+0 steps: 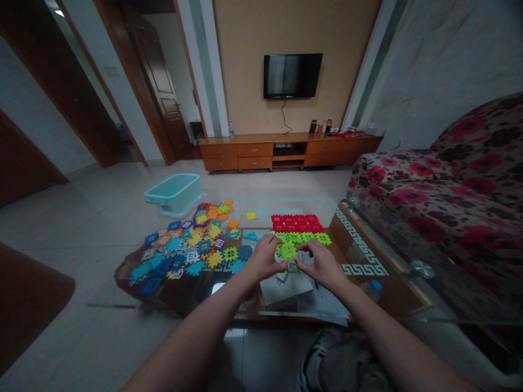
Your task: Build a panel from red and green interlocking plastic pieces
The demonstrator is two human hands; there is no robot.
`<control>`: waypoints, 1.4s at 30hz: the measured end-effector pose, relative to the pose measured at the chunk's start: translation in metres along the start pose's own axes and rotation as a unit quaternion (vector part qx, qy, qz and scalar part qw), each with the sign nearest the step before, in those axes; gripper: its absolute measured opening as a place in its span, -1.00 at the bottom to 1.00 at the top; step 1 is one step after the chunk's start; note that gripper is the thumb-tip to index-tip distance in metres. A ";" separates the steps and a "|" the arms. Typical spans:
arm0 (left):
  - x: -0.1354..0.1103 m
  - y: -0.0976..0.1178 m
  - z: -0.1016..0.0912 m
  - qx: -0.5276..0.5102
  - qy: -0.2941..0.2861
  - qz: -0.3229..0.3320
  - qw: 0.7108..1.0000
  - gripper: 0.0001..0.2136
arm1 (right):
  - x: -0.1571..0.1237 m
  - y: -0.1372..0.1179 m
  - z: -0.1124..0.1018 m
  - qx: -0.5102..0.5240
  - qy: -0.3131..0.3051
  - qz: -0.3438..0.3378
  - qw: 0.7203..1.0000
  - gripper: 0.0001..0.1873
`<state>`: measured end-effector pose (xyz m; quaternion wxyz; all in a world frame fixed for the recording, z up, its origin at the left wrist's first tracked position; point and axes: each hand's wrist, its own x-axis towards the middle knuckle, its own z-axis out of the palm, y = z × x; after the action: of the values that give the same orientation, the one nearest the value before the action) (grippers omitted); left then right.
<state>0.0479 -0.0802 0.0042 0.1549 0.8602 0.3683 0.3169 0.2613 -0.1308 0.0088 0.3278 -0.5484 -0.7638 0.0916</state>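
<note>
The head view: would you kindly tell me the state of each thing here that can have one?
Left hand: curled beside the lime-green plastic piece
Right hand: curled beside the same piece
Red plastic pieces: joined into a flat panel
Multicoloured plastic pieces: loose, spread out
Turquoise plastic tub: upright on the floor, uncovered
Wall-mounted television: screen dark
Wooden cabinet drawers: shut
Wooden door: open

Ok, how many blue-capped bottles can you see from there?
2: one bottle at the left end of the wooden TV cabinet, one bottle on the glass-topped table, right of the right hand. More may hide among the cabinet's cluster.
</note>
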 end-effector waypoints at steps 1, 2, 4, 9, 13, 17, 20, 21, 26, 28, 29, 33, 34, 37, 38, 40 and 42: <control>0.000 0.000 0.001 -0.001 0.006 -0.005 1.000 -0.57 | 0.000 0.000 0.000 -0.003 -0.002 0.002 1.000 -0.79; 0.000 0.000 0.002 -0.002 0.010 -0.009 1.000 -0.57 | 0.000 0.000 0.000 -0.006 -0.002 0.003 1.000 -0.80; 0.000 0.001 0.003 -0.002 0.016 -0.011 1.000 -0.57 | 0.000 0.001 0.001 -0.009 -0.001 0.003 1.000 -0.81; 0.000 0.004 0.005 0.003 0.025 -0.013 1.000 -0.58 | 0.000 0.003 0.004 -0.011 0.011 0.005 1.000 -0.82; 0.001 0.007 0.007 0.009 0.037 -0.019 0.999 -0.57 | -0.001 0.004 0.006 -0.022 0.029 0.010 0.999 -0.81; 0.001 0.009 0.008 0.012 0.044 -0.027 0.999 -0.59 | -0.001 0.001 0.007 -0.031 0.043 0.011 0.999 -0.82; 0.001 0.012 0.007 0.013 0.046 -0.032 0.998 -0.60 | 0.000 -0.002 0.009 -0.039 0.055 0.022 0.997 -0.83; 0.001 0.013 0.007 0.014 0.046 -0.033 0.998 -0.60 | 0.000 -0.003 0.009 -0.040 0.060 0.027 0.997 -0.83; 0.002 0.015 0.007 0.015 0.047 -0.049 0.998 -0.61 | 0.000 -0.006 0.013 -0.035 0.074 0.046 0.996 -0.84; 0.002 0.015 0.008 0.015 0.047 -0.052 0.997 -0.60 | 0.000 -0.005 0.015 -0.034 0.081 0.045 0.995 -0.85; 0.002 0.014 0.009 0.014 0.048 -0.053 0.997 -0.60 | 0.000 -0.005 0.015 -0.034 0.085 0.043 0.995 -0.85; 0.000 0.009 0.014 0.010 0.055 -0.053 0.997 -0.61 | -0.001 -0.005 0.017 -0.036 0.097 0.036 0.994 -0.85; 0.000 0.008 0.015 0.007 0.057 -0.053 0.997 -0.61 | -0.001 -0.006 0.017 -0.037 0.099 0.037 0.994 -0.85; -0.001 0.006 0.018 -0.005 0.065 -0.059 0.996 -0.59 | -0.001 -0.005 0.018 -0.035 0.107 0.044 0.993 -0.84; -0.001 0.006 0.018 -0.009 0.066 -0.061 0.996 -0.57 | -0.001 -0.004 0.019 -0.035 0.111 0.046 0.992 -0.84; -0.001 0.006 0.018 -0.013 0.065 -0.066 0.996 -0.52 | -0.002 0.000 0.020 -0.035 0.122 0.055 0.990 -0.83; -0.001 0.004 0.018 -0.012 0.058 -0.070 0.996 -0.47 | -0.002 0.007 0.021 -0.034 0.138 0.075 0.987 -0.83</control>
<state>0.0613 -0.0848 -0.0077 0.1653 0.8108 0.4321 0.3587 0.2542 -0.1257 -0.0115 0.4036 -0.6222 -0.6707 0.0132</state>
